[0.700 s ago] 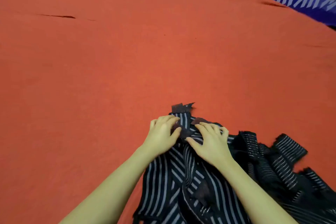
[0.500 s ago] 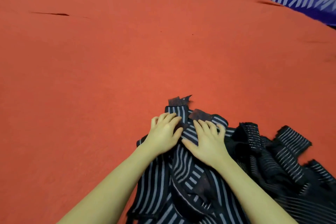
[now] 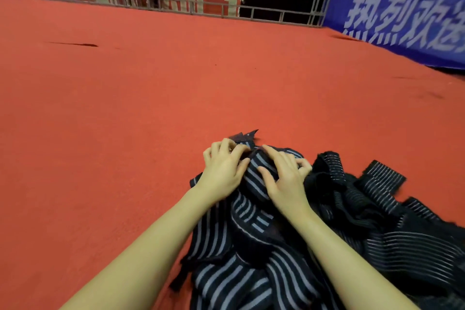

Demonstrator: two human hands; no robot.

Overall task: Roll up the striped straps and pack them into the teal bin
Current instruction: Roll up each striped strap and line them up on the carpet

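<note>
Both hands on strap [image 3: 254, 171] atop red floor [image 3: 125, 121]. L hand [image 3: 224, 171] & R hand [image 3: 284, 178] fingers curled, gripping its rolled end. More straps [image 3: 377, 221] heaped just R.

A red felt-covered table [image 3: 125, 113] carries a heap of black striped straps [image 3: 251, 272] at its near edge, right of the middle. Darker, finer-ribbed straps [image 3: 377, 221], possibly mesh, lie just right.

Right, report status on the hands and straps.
Both hands on one striped strap, left hand and right hand curling its far end. Loose strap pile to the right. No teal bin in view.
</note>
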